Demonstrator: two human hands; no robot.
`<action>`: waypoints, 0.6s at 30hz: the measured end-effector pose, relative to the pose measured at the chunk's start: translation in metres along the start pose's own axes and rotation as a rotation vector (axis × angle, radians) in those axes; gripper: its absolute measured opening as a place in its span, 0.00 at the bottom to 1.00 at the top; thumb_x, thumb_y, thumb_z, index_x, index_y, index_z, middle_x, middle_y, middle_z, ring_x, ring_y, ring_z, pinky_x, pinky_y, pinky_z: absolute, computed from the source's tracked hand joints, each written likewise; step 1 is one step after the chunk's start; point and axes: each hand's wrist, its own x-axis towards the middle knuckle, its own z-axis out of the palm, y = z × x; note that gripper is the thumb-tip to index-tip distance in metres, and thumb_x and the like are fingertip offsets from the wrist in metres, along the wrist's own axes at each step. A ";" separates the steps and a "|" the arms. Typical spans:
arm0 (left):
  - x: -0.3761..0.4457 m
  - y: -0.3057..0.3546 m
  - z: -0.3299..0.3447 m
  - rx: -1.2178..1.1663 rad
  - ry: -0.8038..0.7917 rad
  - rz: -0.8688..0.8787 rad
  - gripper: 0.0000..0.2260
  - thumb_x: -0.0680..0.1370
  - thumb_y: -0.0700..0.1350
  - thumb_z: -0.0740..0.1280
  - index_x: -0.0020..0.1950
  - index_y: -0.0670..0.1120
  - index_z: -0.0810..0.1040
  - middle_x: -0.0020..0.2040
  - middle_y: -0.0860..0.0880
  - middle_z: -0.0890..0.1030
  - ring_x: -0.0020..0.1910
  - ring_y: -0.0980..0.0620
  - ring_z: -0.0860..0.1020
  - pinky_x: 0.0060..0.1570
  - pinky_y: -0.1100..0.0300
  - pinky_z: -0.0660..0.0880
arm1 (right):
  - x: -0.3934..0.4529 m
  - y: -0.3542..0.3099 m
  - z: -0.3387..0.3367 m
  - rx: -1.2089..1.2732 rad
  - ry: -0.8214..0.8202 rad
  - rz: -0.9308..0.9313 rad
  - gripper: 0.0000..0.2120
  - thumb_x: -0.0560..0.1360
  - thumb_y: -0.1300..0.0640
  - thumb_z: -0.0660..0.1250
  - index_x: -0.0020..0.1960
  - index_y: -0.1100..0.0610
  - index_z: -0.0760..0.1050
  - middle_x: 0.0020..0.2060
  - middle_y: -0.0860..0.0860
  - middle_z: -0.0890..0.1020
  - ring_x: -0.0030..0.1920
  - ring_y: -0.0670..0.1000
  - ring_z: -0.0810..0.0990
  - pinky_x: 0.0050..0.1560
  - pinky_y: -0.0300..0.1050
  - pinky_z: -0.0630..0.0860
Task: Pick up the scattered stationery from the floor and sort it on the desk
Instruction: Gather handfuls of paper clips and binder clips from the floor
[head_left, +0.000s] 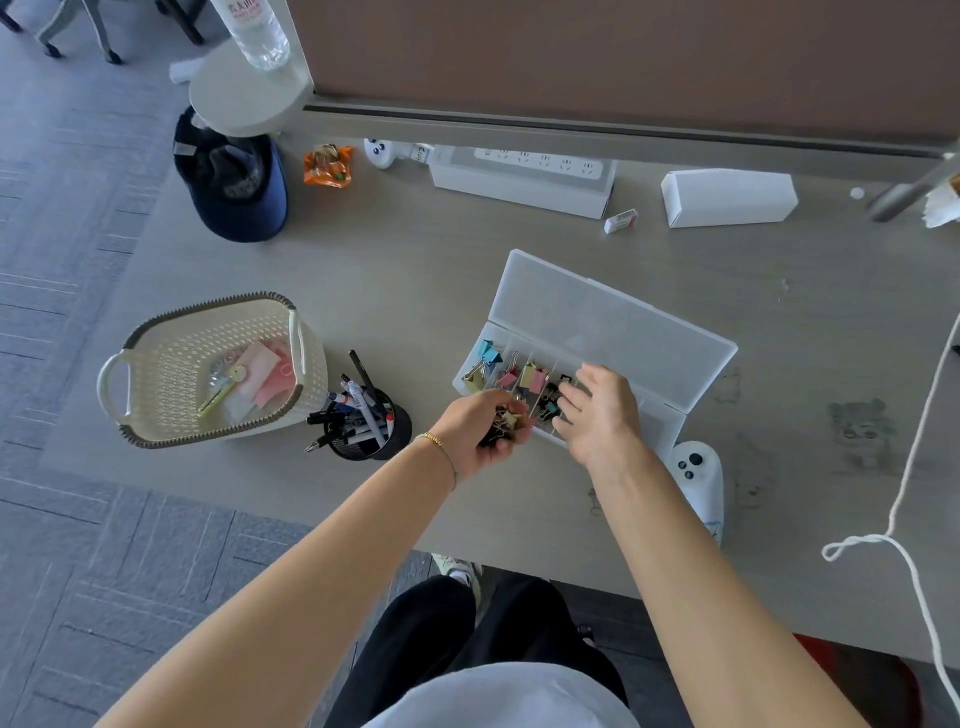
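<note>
the left hand (480, 434) cups a bunch of binder clips (501, 422) beside the open clear box (613, 332) on the table (415, 270) – a ready supply, probably – while the right hand (597, 408), fingers spread, sorts them into compartments.

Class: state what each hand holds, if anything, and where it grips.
The left hand cups a bunch of binder clips in its curled fingers. The right hand holds nothing visible; its fingers reach into the compartment box.
</note>
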 end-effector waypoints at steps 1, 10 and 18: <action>0.002 0.003 0.003 0.009 -0.015 -0.003 0.08 0.82 0.42 0.62 0.45 0.42 0.76 0.34 0.46 0.80 0.29 0.51 0.79 0.20 0.67 0.67 | 0.001 0.000 -0.004 0.011 -0.011 0.002 0.25 0.81 0.51 0.59 0.77 0.57 0.64 0.74 0.60 0.69 0.76 0.57 0.65 0.70 0.53 0.64; 0.026 0.012 0.032 -0.005 -0.045 0.054 0.07 0.78 0.34 0.67 0.54 0.41 0.79 0.49 0.43 0.80 0.40 0.46 0.80 0.40 0.54 0.83 | -0.002 0.002 -0.023 0.018 -0.089 -0.001 0.15 0.81 0.57 0.60 0.64 0.58 0.78 0.59 0.57 0.81 0.57 0.56 0.80 0.62 0.53 0.78; 0.037 0.010 0.047 0.102 0.066 0.127 0.02 0.77 0.38 0.67 0.49 0.42 0.79 0.50 0.40 0.82 0.46 0.43 0.82 0.38 0.53 0.82 | -0.001 0.008 -0.023 0.031 -0.090 -0.020 0.16 0.81 0.59 0.60 0.65 0.61 0.77 0.56 0.56 0.82 0.54 0.55 0.80 0.57 0.49 0.77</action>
